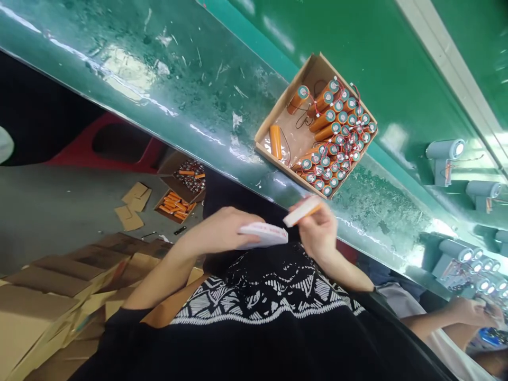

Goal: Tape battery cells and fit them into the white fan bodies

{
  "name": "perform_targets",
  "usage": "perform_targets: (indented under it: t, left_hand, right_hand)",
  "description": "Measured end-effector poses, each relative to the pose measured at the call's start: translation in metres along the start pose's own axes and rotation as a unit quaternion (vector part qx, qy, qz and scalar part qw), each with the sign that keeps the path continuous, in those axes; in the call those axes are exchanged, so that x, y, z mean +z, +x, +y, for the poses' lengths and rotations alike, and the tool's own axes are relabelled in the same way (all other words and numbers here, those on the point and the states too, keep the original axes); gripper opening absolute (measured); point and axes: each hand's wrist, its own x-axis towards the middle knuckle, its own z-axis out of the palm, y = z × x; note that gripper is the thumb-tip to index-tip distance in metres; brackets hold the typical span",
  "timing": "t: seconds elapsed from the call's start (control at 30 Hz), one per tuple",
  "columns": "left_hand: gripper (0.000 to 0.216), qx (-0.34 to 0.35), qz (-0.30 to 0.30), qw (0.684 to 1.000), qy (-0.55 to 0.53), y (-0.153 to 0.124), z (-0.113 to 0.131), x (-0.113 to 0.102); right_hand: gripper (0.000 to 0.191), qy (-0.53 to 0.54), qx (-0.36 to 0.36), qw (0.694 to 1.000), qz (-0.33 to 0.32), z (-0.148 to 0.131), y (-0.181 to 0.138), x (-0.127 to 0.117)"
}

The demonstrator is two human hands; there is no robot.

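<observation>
My left hand (pixel 222 230) is closed around a white strip with red print (pixel 265 234), held over my lap. My right hand (pixel 317 230) pinches an orange cylindrical cell partly wrapped in white (pixel 302 211), its tip close to the strip. Just beyond both hands, on the green bench (pixel 190 79), stands an open cardboard box (pixel 313 66) packed with several orange cells with teal ends and red-and-white wires (pixel 337 143); one cell lies loose on the box floor (pixel 275 141).
Grey cylindrical lamp housings (pixel 444 153) line the bench at the right. Another person's hand (pixel 472 312) works at the lower right. Flat cardboard cartons (pixel 55 286) pile up at the left, and small boxes of orange cells (pixel 178 203) lie on the floor.
</observation>
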Motion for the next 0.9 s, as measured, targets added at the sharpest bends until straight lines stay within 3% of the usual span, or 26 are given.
perform_targets:
  t: [0.07,0.1,0.17,0.2,0.27,0.33,0.37,0.47,0.57,0.6,0.73,0.9]
  left_hand:
    - [0.027,0.024,-0.017,0.999,0.021,-0.019,0.005,-0.002]
    - [0.026,0.017,0.006,0.999,0.032,-0.033,0.002,-0.008]
    - [0.029,-0.043,0.159,0.985,0.057,-0.064,-0.013,-0.033]
    - [0.037,-0.082,0.280,0.954,0.066,-0.077,-0.023,-0.052]
    - [0.057,-0.131,0.515,0.845,0.051,-0.089,-0.046,-0.096]
    - [0.072,-0.146,0.635,0.759,0.002,-0.082,-0.061,-0.141]
    - [0.074,-0.152,0.654,0.741,-0.020,-0.074,-0.065,-0.160]
    - [0.074,-0.175,0.656,0.735,-0.009,-0.043,-0.061,-0.200]
    - [0.061,-0.161,0.672,0.711,0.131,-0.012,-0.038,-0.221]
    - [0.051,-0.143,0.656,0.716,0.189,0.000,-0.026,-0.228]
    - [0.040,-0.067,0.496,0.796,0.341,0.085,0.027,-0.266]
    - [0.051,-0.135,0.366,0.802,0.453,0.224,0.086,-0.311]
  right_hand:
    - [0.052,-0.048,-0.184,0.972,0.135,-0.022,0.029,-0.028]
    - [0.054,-0.054,-0.245,0.949,0.190,-0.031,0.043,-0.045]
    - [0.055,-0.045,-0.301,0.919,0.251,-0.037,0.064,-0.079]
    - [0.057,-0.037,-0.289,0.922,0.255,-0.034,0.070,-0.094]
    - [0.057,-0.021,-0.230,0.940,0.253,-0.017,0.077,-0.114]
    - [0.053,-0.003,-0.155,0.953,0.261,0.006,0.078,-0.125]
    - [0.051,0.008,-0.132,0.950,0.281,0.016,0.079,-0.128]
    - [0.054,0.040,-0.111,0.927,0.357,0.037,0.077,-0.135]
    - [0.058,0.090,-0.085,0.913,0.389,0.043,0.075,-0.141]
    - [0.060,0.106,-0.077,0.909,0.395,0.045,0.075,-0.141]
    - [0.068,0.113,-0.049,0.909,0.397,0.050,0.074,-0.139]
    - [0.064,0.071,-0.024,0.925,0.374,0.054,0.067,-0.139]
